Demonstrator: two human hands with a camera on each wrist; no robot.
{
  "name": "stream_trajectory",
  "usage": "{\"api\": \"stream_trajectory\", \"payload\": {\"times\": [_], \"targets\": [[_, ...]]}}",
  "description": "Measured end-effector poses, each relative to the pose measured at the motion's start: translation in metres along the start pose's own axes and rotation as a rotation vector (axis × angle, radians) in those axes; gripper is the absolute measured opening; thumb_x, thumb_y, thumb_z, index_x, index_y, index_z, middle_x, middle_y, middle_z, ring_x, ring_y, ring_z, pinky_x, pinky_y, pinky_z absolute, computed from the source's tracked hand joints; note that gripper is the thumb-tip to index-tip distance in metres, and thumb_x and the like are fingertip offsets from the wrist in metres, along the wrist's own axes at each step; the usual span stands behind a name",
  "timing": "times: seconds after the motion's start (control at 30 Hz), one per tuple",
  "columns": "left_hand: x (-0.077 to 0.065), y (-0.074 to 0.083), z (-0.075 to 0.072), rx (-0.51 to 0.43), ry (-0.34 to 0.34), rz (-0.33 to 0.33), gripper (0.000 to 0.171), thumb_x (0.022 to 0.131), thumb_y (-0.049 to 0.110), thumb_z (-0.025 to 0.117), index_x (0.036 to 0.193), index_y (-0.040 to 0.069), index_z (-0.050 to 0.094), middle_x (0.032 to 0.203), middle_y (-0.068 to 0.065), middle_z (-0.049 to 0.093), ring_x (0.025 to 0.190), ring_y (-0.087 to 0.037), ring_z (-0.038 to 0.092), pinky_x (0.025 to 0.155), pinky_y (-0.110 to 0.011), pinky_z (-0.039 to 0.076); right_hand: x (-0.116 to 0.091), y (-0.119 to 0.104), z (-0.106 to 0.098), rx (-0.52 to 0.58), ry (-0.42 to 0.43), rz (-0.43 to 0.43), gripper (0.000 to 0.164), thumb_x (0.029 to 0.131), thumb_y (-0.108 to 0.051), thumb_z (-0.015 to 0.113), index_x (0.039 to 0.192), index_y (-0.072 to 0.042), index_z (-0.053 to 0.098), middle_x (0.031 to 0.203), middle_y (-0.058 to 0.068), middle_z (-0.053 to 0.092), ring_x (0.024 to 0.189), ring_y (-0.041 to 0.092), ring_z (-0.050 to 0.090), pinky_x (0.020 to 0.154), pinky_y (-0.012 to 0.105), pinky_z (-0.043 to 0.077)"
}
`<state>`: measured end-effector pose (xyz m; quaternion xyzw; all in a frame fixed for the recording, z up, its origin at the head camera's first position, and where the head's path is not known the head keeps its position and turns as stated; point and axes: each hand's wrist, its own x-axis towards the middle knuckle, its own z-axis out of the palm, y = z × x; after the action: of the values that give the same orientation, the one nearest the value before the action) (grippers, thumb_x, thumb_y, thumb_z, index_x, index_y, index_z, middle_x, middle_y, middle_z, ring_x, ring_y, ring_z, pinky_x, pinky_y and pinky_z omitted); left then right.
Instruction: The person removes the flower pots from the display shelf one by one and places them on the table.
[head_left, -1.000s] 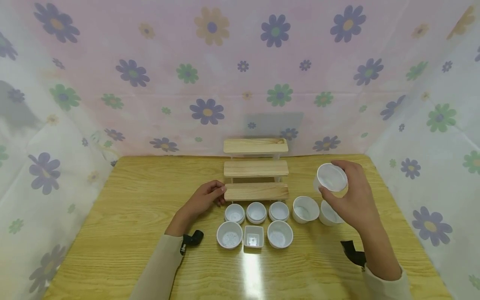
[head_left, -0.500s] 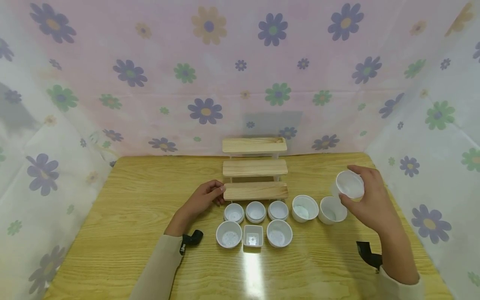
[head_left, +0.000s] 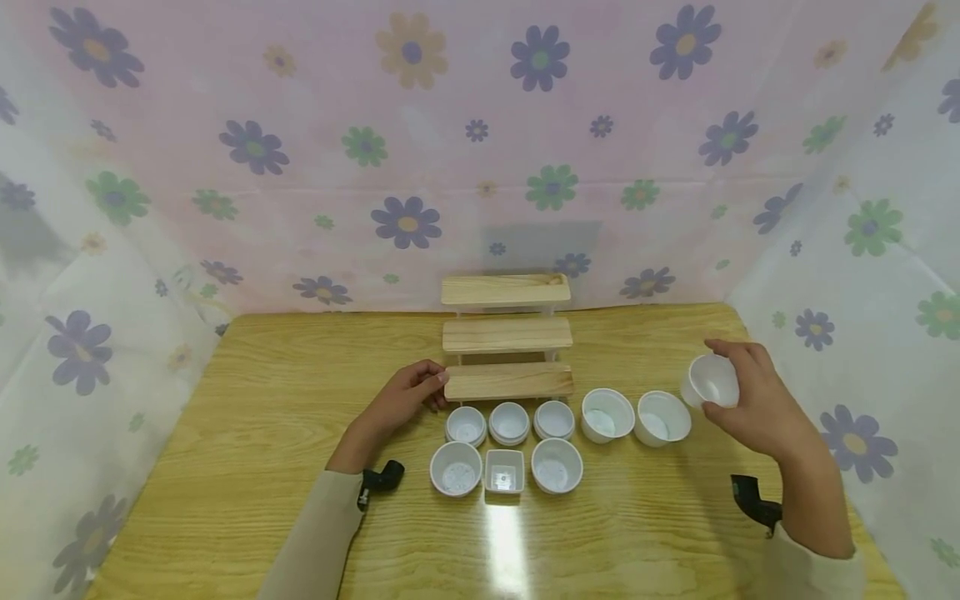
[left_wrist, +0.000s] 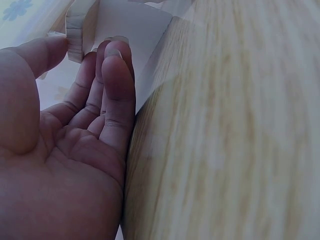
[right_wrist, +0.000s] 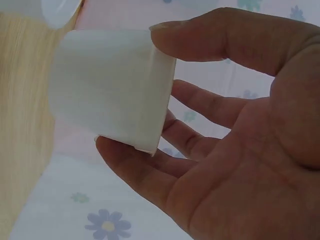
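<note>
Between thumb and fingers, my right hand [head_left: 768,412] pinches a white plastic cup [head_left: 712,381] at the right of the head view. In the right wrist view, the thumb lies on the cup's [right_wrist: 107,90] rim and a finger supports its opposite side. Two similar cups, one nearer [head_left: 662,419] and one farther left [head_left: 608,415], stand in line with it. My left hand [head_left: 405,400] holds the left end of the lowest board on a three-step wooden stand [head_left: 510,382]; its thumb and a fingertip meet the board's end [left_wrist: 75,30] in the left wrist view.
Before the stand sit three small round pots [head_left: 509,423]. In front of them, a square pot [head_left: 505,472] lies between two larger round bowls [head_left: 456,469] on the wood-grain table [head_left: 300,358]. Flowered cloth [head_left: 405,150] walls the back and sides.
My right hand has carried the cup right and lowered it toward the table, past the two standing cups. The left hand keeps its hold on the stand.
</note>
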<state>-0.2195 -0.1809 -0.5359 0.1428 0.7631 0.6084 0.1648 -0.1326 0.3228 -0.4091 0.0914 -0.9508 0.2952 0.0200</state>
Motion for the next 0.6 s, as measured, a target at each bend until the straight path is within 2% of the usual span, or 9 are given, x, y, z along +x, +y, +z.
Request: {"api": "stream_trajectory", "payload": {"times": [0.33, 0.6], "targets": [[0.0, 0.001, 0.0, -0.009, -0.002, 0.006, 0.029, 0.114, 0.024, 0.055, 0.121, -0.003, 0.063, 0.096, -0.016, 0.066, 0.087, -0.026, 0.067, 0.077, -0.034, 0.059, 0.002, 0.022, 0.0, -0.039, -0.149, 0.095, 0.087, 0.084, -0.001, 0.081, 0.155, 0.013, 0.032, 0.139, 0.041, 0.031, 0.107, 0.054, 0.052, 0.079, 0.058, 0.053], [0.0, 0.001, -0.001, 0.0, -0.015, 0.013, 0.03, 0.114, 0.023, 0.054, 0.122, -0.004, 0.062, 0.096, -0.018, 0.066, 0.087, -0.027, 0.067, 0.077, -0.034, 0.059, 0.003, 0.031, 0.003, -0.029, -0.224, 0.112, 0.076, 0.082, 0.0, 0.081, 0.147, 0.014, 0.043, 0.131, 0.039, 0.032, 0.106, 0.053, 0.05, 0.079, 0.057, 0.053]]}}
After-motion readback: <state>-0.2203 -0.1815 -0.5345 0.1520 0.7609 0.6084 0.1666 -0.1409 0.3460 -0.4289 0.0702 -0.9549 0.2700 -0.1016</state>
